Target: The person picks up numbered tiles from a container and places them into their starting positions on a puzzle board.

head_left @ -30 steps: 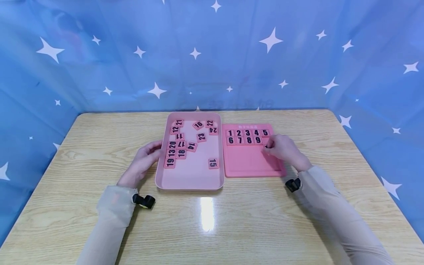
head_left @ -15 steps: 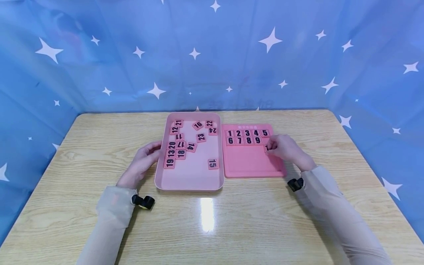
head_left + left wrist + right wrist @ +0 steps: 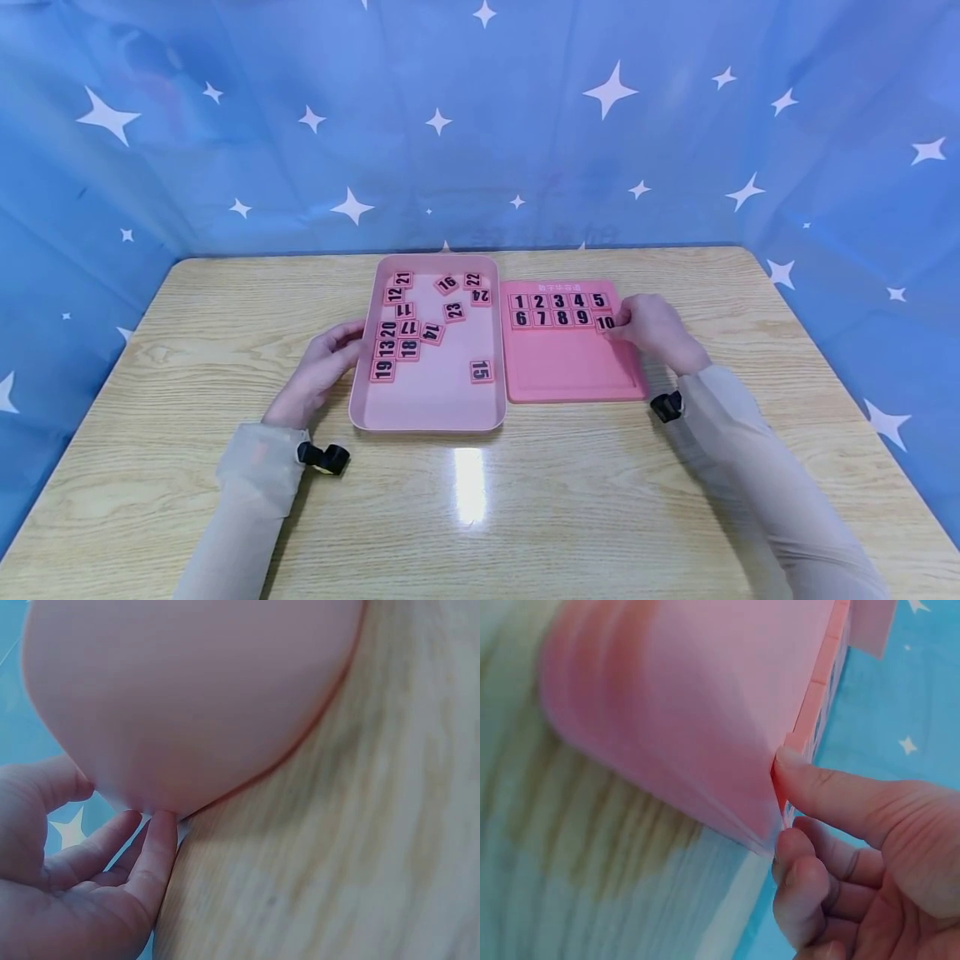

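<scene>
In the head view my right hand (image 3: 658, 332) pinches the number tile 10 (image 3: 605, 323) at the right end of the second row on the pink puzzle board (image 3: 573, 367). That tile sits slightly askew beside tile 9 (image 3: 582, 317). Up close in the right wrist view, the thumb (image 3: 832, 791) presses the tile's edge at the board's side; the curled fingers lie below, partly hiding the tile. My left hand (image 3: 318, 371) rests its fingertips against the left wall of the light pink tray (image 3: 431, 408); in the left wrist view its fingers (image 3: 154, 862) are loosely bent, touching that wall.
Inside the tray lie several loose number tiles, among them tile 15 (image 3: 482, 371), tile 23 (image 3: 453, 312) and tile 19 (image 3: 382, 370), turned various ways. Tray and board stand side by side on the wooden table (image 3: 570, 500). A blue star-patterned cloth (image 3: 480, 150) hangs behind.
Tile 10 has moved up towards the second row, its number now showing. My right hand has shifted slightly up and right with it. The left hand stays at the tray.
</scene>
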Demonstrator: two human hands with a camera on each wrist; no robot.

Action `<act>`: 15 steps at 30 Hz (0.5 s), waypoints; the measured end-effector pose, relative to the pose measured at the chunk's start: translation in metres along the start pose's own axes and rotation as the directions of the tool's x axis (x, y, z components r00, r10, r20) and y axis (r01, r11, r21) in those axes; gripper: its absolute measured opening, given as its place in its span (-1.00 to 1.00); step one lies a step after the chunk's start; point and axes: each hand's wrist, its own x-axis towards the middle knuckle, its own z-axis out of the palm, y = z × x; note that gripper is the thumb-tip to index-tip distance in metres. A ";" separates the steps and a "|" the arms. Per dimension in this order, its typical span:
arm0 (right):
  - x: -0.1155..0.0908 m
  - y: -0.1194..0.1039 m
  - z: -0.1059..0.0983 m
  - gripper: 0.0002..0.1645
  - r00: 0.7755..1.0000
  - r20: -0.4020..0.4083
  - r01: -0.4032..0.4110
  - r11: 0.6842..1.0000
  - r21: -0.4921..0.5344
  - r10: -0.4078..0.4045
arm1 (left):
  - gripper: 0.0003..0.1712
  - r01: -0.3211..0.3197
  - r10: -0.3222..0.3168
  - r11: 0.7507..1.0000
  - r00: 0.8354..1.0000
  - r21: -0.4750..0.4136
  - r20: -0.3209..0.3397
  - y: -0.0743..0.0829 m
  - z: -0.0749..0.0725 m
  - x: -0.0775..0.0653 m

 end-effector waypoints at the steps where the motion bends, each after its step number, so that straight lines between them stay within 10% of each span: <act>1: 0.001 0.000 -0.001 -0.73 1.000 -0.001 -0.016 1.000 -0.006 0.016 | -0.41 0.000 0.000 1.000 1.000 -0.003 -0.001 0.000 0.000 0.000; 15: 0.005 0.002 -0.005 -0.61 0.995 -0.019 -0.094 0.993 -0.077 0.093 | -0.41 0.008 -0.008 1.000 1.000 -0.005 -0.005 0.000 0.000 0.002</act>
